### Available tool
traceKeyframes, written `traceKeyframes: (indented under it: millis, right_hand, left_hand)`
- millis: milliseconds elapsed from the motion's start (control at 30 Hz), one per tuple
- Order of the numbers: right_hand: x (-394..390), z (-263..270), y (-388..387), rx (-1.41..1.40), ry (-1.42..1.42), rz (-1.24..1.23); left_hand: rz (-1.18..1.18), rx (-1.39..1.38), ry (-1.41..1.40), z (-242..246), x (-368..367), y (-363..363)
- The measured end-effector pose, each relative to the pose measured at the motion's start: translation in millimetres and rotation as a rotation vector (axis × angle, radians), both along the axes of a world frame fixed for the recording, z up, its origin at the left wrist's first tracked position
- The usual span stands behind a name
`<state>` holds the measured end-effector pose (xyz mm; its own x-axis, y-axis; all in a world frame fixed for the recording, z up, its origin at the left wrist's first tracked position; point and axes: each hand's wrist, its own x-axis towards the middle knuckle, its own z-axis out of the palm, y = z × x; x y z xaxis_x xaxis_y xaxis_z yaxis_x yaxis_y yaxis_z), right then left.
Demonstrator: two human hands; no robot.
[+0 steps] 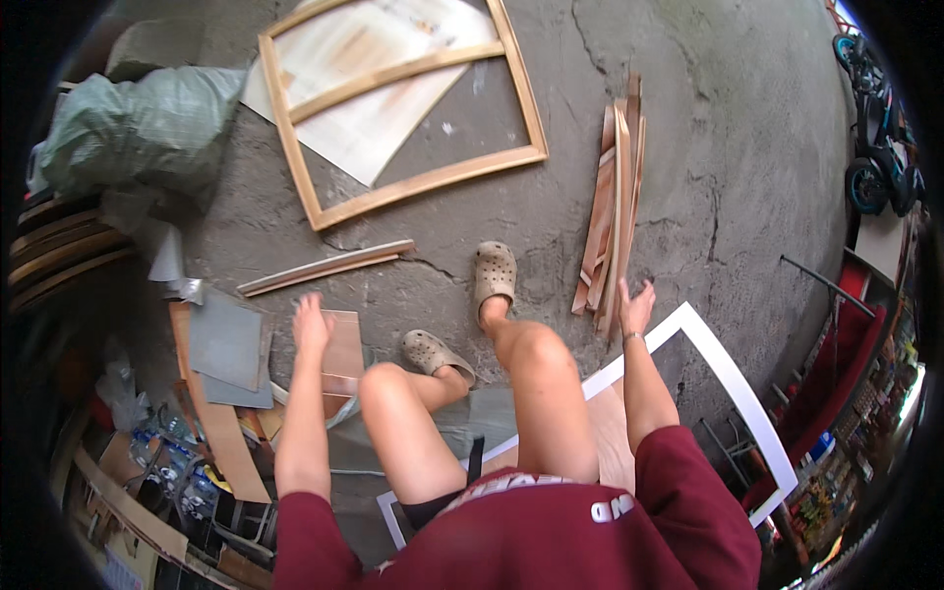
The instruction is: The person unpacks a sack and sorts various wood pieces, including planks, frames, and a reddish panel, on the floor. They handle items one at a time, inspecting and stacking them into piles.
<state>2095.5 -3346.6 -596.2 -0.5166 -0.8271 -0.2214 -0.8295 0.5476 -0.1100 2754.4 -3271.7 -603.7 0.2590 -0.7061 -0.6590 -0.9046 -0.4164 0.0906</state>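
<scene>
My left hand (313,322) hangs in the air, slightly blurred, with nothing seen in it. Nearest to it are a piece of brown sheet (344,343) and a pair of thin wooden strips (328,269) lying on the concrete floor. On the other side, my right hand (636,308) has its fingers spread and looks to hold nothing. It is by the near end of a stack of wooden strips (616,199); whether it touches them I cannot tell. Ahead lies a wooden frame (413,203) with a crossbar, partly over a stained white board (369,151).
A white frame (730,369) lies at my right side, partly behind my arm and legs. Grey sheets (225,339) and plastic bottles (177,457) are at left, below a greenish woven sack (147,125). A scooter-like vehicle (874,133) stands far right. Cracks run through the concrete floor (737,147).
</scene>
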Motion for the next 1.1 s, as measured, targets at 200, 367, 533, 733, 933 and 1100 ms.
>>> traceKeyframes:
  millis: [200, 367, 533, 733, 933, 1100]
  right_hand:
    - [42, -86, -21, -0.154, -0.342, 0.068]
    - [115, -113, -51, -0.264, -0.64, 0.163]
    - [169, -109, -77, -0.394, -0.826, 0.261]
    - [257, -32, -127, -0.426, -0.998, 0.617]
    - [294, 20, -171, -0.545, -1.153, 0.796]
    - [175, -18, -132, -0.579, -0.642, 0.525]
  left_hand:
    - [-0.236, -0.258, -0.024, -138, 0, -2]
    - [-0.336, -0.305, -0.071, -196, 22, 18]
    - [-0.64, -0.449, 0.081, -139, 29, -26]
    - [-0.229, -0.907, 0.557, 70, -40, -204]
    - [-0.037, -1.084, 1.371, 121, -167, -321]
    - [-0.125, -0.712, 0.74, -8, -199, -291]
